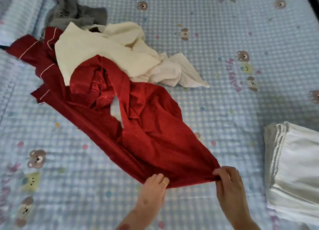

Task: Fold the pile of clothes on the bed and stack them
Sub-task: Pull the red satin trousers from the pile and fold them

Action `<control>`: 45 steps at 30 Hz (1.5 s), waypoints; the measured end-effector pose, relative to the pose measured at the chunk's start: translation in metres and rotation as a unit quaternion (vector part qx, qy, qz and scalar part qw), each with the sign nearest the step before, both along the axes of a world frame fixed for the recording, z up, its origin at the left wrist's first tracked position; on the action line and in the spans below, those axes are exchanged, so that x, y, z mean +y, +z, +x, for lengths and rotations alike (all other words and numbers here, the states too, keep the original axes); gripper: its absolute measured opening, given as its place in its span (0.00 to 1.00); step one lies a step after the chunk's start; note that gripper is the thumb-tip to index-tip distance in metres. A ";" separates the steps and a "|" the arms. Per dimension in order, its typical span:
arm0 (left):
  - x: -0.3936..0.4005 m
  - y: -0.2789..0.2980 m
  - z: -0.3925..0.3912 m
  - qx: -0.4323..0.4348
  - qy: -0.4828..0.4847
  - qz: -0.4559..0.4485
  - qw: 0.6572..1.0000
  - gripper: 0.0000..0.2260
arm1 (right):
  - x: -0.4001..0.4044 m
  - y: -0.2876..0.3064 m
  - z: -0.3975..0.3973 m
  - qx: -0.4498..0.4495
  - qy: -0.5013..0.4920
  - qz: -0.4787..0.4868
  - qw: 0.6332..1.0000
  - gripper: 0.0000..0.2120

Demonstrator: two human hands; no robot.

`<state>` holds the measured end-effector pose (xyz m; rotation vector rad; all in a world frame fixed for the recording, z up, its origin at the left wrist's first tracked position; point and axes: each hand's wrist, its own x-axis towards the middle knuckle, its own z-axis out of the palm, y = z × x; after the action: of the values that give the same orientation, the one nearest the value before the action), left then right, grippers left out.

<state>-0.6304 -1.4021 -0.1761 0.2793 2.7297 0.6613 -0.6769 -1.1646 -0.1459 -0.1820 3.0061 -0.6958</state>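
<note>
Two hands, left hand and right hand, pinch red garment over bear-print checked bedsheet.

Head camera looks steeply down at the bed from close above.

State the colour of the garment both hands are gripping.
Deep red garment, satiny, gripped by the left hand and right hand; head view.

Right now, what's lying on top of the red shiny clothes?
A cream garment lies over the far end of the red satin garment, with a white cloth beside it. Whatever red fabric lies under the cream is hidden. Both hands, left hand and right hand, grip its near edge.
</note>
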 end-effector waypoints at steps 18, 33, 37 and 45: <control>-0.077 -0.030 -0.011 -0.116 0.233 -0.032 0.965 0.11 | -0.006 -0.068 -0.004 -0.232 0.105 0.073 0.964 0.33; -0.094 -0.021 -0.039 -0.005 -0.103 -0.182 0.978 0.18 | 0.124 -0.016 -0.058 0.040 0.141 0.230 0.962 0.21; -0.082 -0.034 -0.012 -0.007 -0.170 -0.180 0.969 0.18 | 0.169 -0.015 -0.049 -0.071 0.142 0.289 0.944 0.23; -0.123 -0.050 0.069 -0.068 -0.086 -0.212 0.971 0.12 | 0.152 -0.014 -0.016 -0.171 0.229 0.257 0.923 0.10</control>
<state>-0.5616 -1.5246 -0.2261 0.3451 2.5938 0.0410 -0.6929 -1.0123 -0.1594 -0.6287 2.5447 0.1035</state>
